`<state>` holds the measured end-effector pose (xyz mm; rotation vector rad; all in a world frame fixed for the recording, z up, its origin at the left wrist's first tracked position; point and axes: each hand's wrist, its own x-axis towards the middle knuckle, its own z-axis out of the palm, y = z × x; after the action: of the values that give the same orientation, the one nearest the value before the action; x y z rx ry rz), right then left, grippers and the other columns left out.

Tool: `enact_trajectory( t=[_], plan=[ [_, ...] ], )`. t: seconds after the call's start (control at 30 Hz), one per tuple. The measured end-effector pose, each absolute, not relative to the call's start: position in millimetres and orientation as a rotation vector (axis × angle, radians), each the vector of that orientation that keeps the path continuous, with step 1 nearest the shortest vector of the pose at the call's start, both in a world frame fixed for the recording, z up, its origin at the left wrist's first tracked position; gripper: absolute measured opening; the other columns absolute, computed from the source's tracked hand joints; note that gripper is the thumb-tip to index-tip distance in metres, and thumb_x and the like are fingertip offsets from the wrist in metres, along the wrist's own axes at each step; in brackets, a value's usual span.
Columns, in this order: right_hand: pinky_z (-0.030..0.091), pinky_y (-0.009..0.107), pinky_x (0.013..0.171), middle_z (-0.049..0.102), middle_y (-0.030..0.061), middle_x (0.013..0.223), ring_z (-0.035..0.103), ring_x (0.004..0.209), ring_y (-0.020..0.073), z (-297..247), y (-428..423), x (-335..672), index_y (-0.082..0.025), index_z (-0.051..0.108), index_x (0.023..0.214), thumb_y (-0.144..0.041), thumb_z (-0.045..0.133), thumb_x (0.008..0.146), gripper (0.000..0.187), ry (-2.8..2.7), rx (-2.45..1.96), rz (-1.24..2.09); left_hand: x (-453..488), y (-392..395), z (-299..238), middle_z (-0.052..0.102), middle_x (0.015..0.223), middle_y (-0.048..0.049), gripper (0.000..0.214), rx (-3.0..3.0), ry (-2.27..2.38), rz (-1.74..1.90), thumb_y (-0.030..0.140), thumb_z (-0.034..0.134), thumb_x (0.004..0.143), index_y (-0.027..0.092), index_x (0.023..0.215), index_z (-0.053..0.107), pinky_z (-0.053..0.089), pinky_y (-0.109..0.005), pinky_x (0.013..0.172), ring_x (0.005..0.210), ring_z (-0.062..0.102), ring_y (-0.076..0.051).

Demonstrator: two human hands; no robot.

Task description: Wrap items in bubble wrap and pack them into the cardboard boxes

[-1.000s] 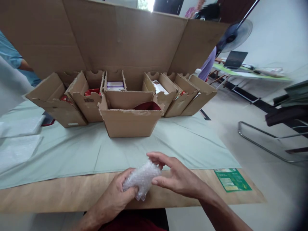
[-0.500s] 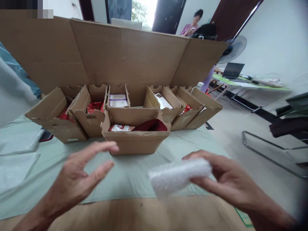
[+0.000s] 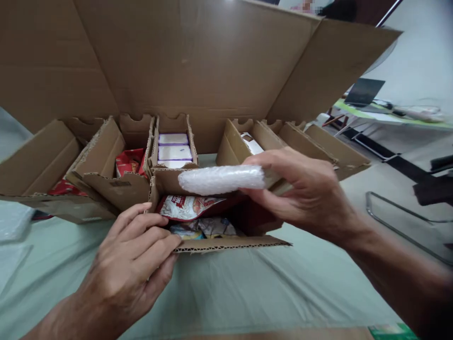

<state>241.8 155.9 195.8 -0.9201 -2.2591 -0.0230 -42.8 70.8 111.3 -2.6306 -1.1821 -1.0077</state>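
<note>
My right hand [image 3: 300, 189] is closed around one end of a flat bubble-wrapped package [image 3: 221, 180], held above the front cardboard box [image 3: 233, 244]. What lies inside the wrap cannot be made out. With its fingers over the box's front left corner, my left hand [image 3: 134, 262] grips the cardboard wall. Inside that box are a red and white snack packet [image 3: 187, 207] and smaller blue and grey packets [image 3: 215, 227]; a dark red thing at the right is partly hidden by my right hand.
Behind stand several open cardboard bins, one with white and purple boxes [image 3: 173, 151], another with a red packet [image 3: 129, 161]. A tall cardboard panel [image 3: 191, 61] rises at the back. Pale green cloth [image 3: 226, 288] covers the table. A laptop [image 3: 364, 92] sits on a far table.
My right hand has carried the bubble-wrapped package forward over the front box. My left hand, open before, has taken hold of the box's front left corner. The view has moved closer.
</note>
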Motion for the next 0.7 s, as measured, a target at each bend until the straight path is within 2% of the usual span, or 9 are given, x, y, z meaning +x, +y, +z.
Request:
enact_trajectory(
  t=[0.1,0.17,0.3,0.4,0.47,0.57,0.7],
  plan=[
    [0.054,0.025,0.069,0.073,-0.0028,0.088,0.068,0.075,0.0127,208,154,249,-0.024,0.070,0.099,-0.034,0.070,0.091,0.012,-2.240,-0.946,0.164,-43,74,115,0.077,0.087,0.0019,0.020,-2.660,-1.166,-0.975,0.012,0.061,0.088,0.025,0.100,0.067,0.037,-0.049,0.116,0.095,0.070,-0.022],
    [0.051,0.025,0.063,0.073,-0.0022,0.086,0.068,0.072,0.0132,212,150,256,-0.025,0.071,0.099,-0.034,0.069,0.090,0.013,-2.361,-0.944,0.292,-42,76,117,0.076,0.086,0.0023,0.020,-2.681,-1.160,-0.972,0.010,0.060,0.087,0.025,0.099,0.066,0.035,-0.050,0.117,0.093,0.070,-0.021],
    [0.051,0.035,0.074,0.073,0.0022,0.087,0.066,0.081,0.0212,199,148,260,-0.026,0.072,0.087,-0.026,0.067,0.087,0.005,-2.690,-0.950,0.140,-40,78,120,0.075,0.083,0.0022,0.017,-2.694,-1.152,-1.005,0.011,0.059,0.088,0.025,0.097,0.064,0.038,-0.050,0.115,0.091,0.070,-0.021],
    [0.047,0.036,0.073,0.070,0.0042,0.085,0.062,0.080,0.0224,188,152,252,-0.025,0.069,0.075,-0.019,0.072,0.081,0.008,-2.883,-0.990,-0.043,-38,78,121,0.074,0.082,0.0015,0.016,-2.684,-1.163,-1.018,0.012,0.058,0.088,0.024,0.096,0.063,0.039,-0.051,0.113,0.092,0.069,-0.022],
    [0.044,0.032,0.067,0.068,0.0034,0.082,0.062,0.077,0.0206,186,154,241,-0.023,0.070,0.078,-0.018,0.073,0.081,0.007,-2.942,-0.998,-0.018,-38,78,121,0.074,0.082,0.0011,0.016,-2.678,-1.168,-1.023,0.011,0.058,0.088,0.024,0.095,0.064,0.040,-0.051,0.113,0.092,0.068,-0.022],
    [0.038,0.028,0.062,0.069,0.0006,0.082,0.061,0.073,0.0166,187,154,222,-0.021,0.069,0.085,-0.015,0.071,0.082,0.007,-2.927,-1.005,0.213,-38,78,121,0.073,0.081,0.0005,0.015,-2.667,-1.153,-1.033,0.011,0.058,0.088,0.023,0.094,0.064,0.042,-0.051,0.111,0.091,0.068,-0.021],
    [0.030,0.027,0.059,0.070,-0.0004,0.080,0.057,0.067,0.0137,184,155,203,-0.019,0.065,0.089,-0.016,0.067,0.083,0.007,-2.833,-1.207,0.347,-37,79,120,0.073,0.081,-0.0011,0.012,-2.626,-1.139,-1.048,0.012,0.058,0.089,0.021,0.092,0.065,0.043,-0.052,0.110,0.092,0.066,-0.021]
  ],
)
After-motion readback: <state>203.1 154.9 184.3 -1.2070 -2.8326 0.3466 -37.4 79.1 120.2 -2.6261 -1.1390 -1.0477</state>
